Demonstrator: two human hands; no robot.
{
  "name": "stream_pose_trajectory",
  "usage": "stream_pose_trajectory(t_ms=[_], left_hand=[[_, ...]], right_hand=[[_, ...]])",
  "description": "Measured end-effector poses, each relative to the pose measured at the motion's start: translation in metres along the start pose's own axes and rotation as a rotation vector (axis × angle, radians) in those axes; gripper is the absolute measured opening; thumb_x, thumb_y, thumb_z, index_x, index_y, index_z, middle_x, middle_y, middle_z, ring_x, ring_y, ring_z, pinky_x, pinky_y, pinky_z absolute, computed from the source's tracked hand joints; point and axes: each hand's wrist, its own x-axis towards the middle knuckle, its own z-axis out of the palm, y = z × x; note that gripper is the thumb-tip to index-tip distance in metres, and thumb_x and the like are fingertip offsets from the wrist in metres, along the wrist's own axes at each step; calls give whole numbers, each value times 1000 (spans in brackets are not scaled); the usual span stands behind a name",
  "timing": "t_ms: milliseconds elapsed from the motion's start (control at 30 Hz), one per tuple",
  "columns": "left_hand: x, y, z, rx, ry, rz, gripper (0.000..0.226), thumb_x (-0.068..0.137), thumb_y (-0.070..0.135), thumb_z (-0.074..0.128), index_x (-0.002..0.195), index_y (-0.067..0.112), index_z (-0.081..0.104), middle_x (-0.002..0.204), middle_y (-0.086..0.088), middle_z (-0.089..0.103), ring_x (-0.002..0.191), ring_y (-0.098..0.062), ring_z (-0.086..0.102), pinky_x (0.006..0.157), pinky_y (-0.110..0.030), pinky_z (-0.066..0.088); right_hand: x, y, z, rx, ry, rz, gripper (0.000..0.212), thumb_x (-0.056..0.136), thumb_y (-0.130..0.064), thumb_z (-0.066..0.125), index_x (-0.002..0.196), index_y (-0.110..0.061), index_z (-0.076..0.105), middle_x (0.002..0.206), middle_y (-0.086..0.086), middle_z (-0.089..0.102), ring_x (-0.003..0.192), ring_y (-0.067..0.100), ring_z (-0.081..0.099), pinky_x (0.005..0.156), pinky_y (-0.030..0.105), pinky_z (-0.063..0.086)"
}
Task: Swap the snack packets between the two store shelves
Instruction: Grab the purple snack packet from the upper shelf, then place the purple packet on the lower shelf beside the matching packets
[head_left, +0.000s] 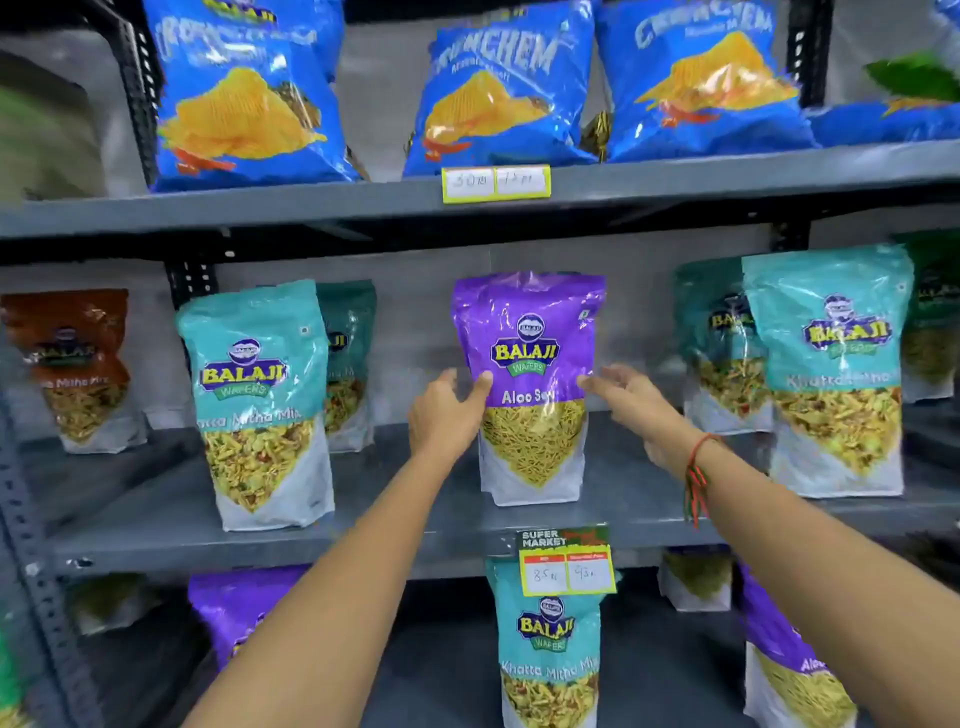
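Observation:
A purple Aloo Sev packet (530, 332) stands upright at the middle of the middle shelf (415, 540). My left hand (447, 415) grips its left edge, with the thumb on the front. My right hand (639, 405) is at its right edge with the fingers apart, and only a fingertip touches the bag. Teal Khatta Mitha Mix packets stand on the same shelf at the left (254, 384) and right (831, 364). One teal packet (550, 639) stands on the lower shelf below, between purple packets at the left (234, 608) and right (779, 649).
Blue Crunchem chip bags (498, 93) fill the top shelf. A brown packet (72, 358) stands at the far left of the middle shelf. Price tags hang on the shelf edges (566, 566) (496, 183). A perforated grey upright (31, 571) runs down the left.

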Motion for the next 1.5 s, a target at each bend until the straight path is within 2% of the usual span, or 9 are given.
stream_pose_trajectory(t_ms=[133,267,433,600,767,933,1233,1400,1500], left_hand=[[4,-13,17,-67,41,-4,38,88,50,56,68,18,60,67,-3,66,80,-30,66,64,-32,40],[8,-15,23,-73,109,48,38,89,44,58,60,20,52,54,1,54,71,-32,63,59,-30,33],[4,-13,20,-47,164,56,51,90,41,57,46,20,40,42,4,39,64,-37,57,56,-31,28],[-18,-6,-7,-114,248,68,50,89,39,59,45,24,41,41,6,38,44,-10,39,51,-27,27],[-62,-3,-59,-165,365,210,37,88,32,63,53,22,58,45,8,45,43,-1,41,48,-15,28],[-127,-22,-109,-189,413,249,36,89,26,63,54,25,52,47,12,41,51,-1,35,56,-27,32],[-238,-158,-106,-70,280,-46,39,90,38,59,57,17,55,46,2,44,49,-9,38,52,-34,37],[-239,-224,-71,145,146,-198,48,86,50,51,56,13,54,48,-5,52,54,-26,52,55,-38,38],[-223,-255,-48,239,106,-281,42,85,46,53,58,15,59,50,-4,50,59,-31,56,55,-32,30]], right_hand=[[15,22,11,16,-109,1,11,94,-22,64,97,-14,71,92,-4,69,72,-6,61,67,8,46],[26,32,17,59,-3,-24,29,84,-25,75,92,2,76,86,8,70,80,15,57,79,33,46],[20,27,23,60,67,-92,22,85,-16,74,90,5,77,61,-9,70,61,1,56,66,22,50],[-13,4,33,71,117,-180,19,84,-23,74,79,-5,78,76,17,73,73,15,55,71,32,46],[-59,-10,46,106,68,-292,58,75,-47,71,86,10,67,86,41,62,71,16,47,70,35,41],[-124,-4,71,184,-82,-293,60,79,-43,70,78,16,60,66,16,46,72,17,39,68,36,31],[-197,125,142,105,-324,-80,67,74,-53,70,74,14,61,71,39,56,70,12,44,67,34,36],[-190,193,172,-114,-291,-3,45,85,-27,72,55,-1,52,52,2,33,48,4,28,51,29,23],[-175,227,193,-189,-231,53,47,85,-26,72,53,-3,46,50,0,33,49,5,29,49,29,23]])
